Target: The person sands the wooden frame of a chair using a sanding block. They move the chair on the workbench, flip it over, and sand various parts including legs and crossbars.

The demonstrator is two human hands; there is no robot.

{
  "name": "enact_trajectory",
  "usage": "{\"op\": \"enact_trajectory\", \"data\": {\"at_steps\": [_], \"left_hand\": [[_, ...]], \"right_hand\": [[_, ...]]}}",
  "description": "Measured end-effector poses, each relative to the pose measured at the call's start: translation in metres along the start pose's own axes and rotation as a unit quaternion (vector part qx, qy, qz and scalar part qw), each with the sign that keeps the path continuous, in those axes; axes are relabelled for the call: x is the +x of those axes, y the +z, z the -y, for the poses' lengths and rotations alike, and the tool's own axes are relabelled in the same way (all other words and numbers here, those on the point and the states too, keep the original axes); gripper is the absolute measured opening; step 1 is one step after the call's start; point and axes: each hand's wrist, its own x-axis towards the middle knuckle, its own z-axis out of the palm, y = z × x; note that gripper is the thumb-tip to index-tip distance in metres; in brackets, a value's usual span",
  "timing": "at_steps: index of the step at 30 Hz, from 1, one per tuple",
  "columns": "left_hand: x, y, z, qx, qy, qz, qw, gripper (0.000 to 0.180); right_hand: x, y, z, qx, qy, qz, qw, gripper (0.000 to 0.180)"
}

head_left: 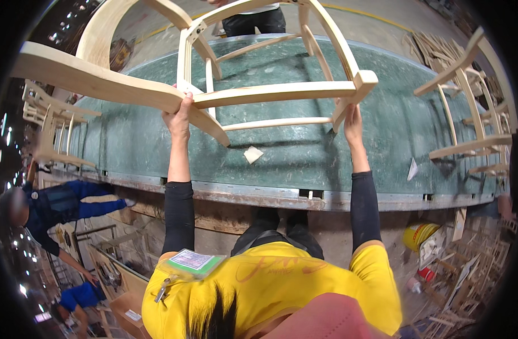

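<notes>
A pale wooden chair frame stands in front of me on a green-topped workbench, its curved back parts reaching to the upper left. My left hand is closed round the joint where the back post meets the near rail. At the other end of that rail, my right hand grips the leg just below the corner; its fingers are partly hidden behind the wood. A small off-white scrap lies on the bench between my forearms.
More wooden chair frames stand at the bench's right end and left end. Another white scrap lies near the right. Across the bench is a person in dark trousers; people in blue are lower left. A yellow bucket sits lower right.
</notes>
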Motion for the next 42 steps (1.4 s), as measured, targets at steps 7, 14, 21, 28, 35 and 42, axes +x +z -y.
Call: {"op": "enact_trajectory", "data": {"at_steps": [7,14,21,28,35,42], "left_hand": [[-0.009,0.001,-0.017,0.087,0.017,-0.033,0.996,0.033],[0.03,0.056,-0.047,-0.009,0.056,0.016,0.998,0.027],[0.103,-0.007,-0.023,-0.005,0.0,0.026,1.0,0.033],[0.097,0.05,-0.05,0.048,0.042,-0.032,0.997,0.029],[0.079,0.065,-0.067,0.04,0.061,-0.02,0.997,0.026],[0.082,0.072,-0.067,0.011,0.065,-0.014,0.998,0.019]], "right_hand": [[0.003,-0.027,0.009,0.118,-0.098,-0.112,0.982,0.032],[0.028,-0.078,0.065,0.083,-0.045,-0.117,0.989,0.032],[0.038,-0.193,-0.08,-0.131,0.075,-0.265,0.952,0.037],[-0.073,-0.394,-0.308,-0.596,0.254,-0.353,0.675,0.063],[-0.076,-0.378,-0.296,-0.559,0.275,-0.281,0.73,0.039],[-0.057,-0.277,-0.234,-0.155,0.121,-0.405,0.893,0.028]]}}
